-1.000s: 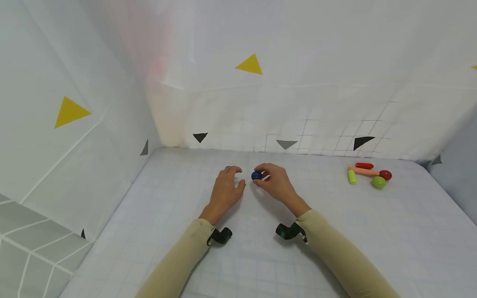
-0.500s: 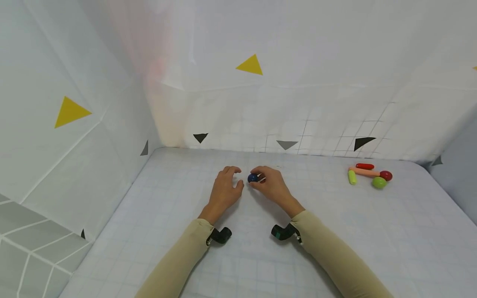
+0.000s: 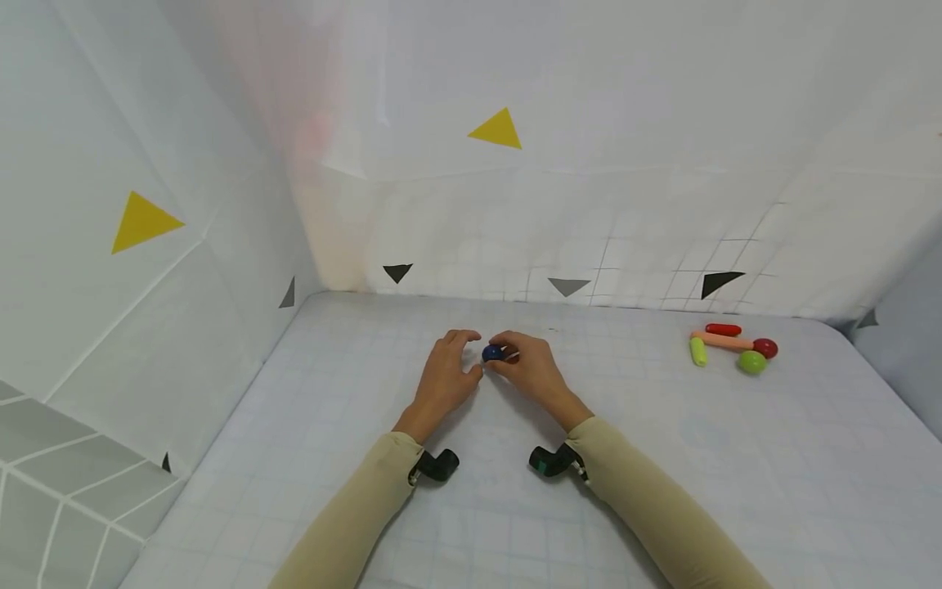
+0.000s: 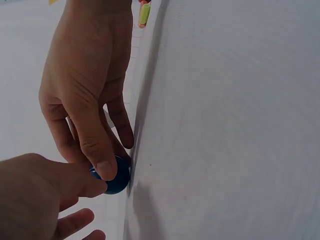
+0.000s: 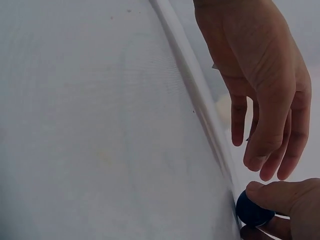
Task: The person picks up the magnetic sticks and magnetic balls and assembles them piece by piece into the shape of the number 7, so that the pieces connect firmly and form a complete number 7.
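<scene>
Blue and glossy, the ball (image 3: pixel 491 352) sat near the frame's centre, pinched in the fingers of the right hand (image 3: pixel 533 368); the left hand (image 3: pixel 445 372) waited loosely curved, holding nothing. Judging by this, a hand-to-hand pass was in hand, calling for the left fingers to close. Right-wrist view parted left fingertips from ball; left-wrist view overlapped them, leaving contact uncertain.

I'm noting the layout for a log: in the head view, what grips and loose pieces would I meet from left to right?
Left grip, blue ball, right grip, yellow-green stick, red stick, red ball. The orange stick and green ball overlap neighbours sideways, so are left out.
</scene>
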`<control>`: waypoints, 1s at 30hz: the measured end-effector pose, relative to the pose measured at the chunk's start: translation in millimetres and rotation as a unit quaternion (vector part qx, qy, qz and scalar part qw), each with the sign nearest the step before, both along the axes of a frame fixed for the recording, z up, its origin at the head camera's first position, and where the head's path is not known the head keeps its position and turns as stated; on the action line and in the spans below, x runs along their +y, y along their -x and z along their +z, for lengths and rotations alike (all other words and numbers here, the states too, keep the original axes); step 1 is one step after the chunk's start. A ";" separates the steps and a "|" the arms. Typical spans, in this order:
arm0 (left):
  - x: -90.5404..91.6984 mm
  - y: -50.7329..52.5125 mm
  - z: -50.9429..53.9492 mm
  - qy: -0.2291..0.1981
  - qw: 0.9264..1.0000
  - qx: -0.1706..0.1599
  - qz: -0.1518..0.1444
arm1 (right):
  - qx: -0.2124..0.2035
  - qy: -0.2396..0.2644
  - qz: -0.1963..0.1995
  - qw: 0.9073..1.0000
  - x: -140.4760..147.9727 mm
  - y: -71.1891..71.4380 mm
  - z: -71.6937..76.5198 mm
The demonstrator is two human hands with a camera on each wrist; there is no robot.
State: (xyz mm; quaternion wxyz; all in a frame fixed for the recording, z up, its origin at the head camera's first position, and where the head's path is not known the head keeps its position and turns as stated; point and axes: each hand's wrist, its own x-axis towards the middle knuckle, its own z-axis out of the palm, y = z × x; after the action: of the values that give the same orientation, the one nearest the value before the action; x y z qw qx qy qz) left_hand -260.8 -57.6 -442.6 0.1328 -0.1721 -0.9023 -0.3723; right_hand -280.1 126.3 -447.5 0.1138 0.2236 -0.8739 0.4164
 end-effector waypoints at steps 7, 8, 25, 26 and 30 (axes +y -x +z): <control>-0.5 4.7 -0.6 0.022 1.000 0.000 -0.018 | -0.009 -0.010 0.004 1.000 1.0 -2.0 3.6; -0.5 5.1 -0.9 0.024 0.999 0.001 -0.022 | -0.011 -0.014 0.005 1.000 2.0 -1.9 3.7; 6.5 14.9 -11.0 0.018 0.997 0.001 -0.079 | -0.023 -0.004 0.032 0.999 17.4 -3.8 8.3; 6.2 15.2 -11.5 0.019 0.997 0.002 -0.078 | -0.024 -0.005 0.029 0.999 18.4 -4.4 8.9; 3.6 14.9 -13.6 0.023 0.997 -0.003 -0.069 | -0.035 -0.011 0.015 0.999 24.7 -7.3 10.4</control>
State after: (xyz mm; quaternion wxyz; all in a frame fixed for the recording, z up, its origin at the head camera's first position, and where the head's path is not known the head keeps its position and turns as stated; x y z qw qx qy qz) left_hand -275.7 -54.0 -456.3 0.1005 -0.2356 -0.8972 -0.3598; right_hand -272.8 151.0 -437.1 0.0743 0.2235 -0.8784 0.4159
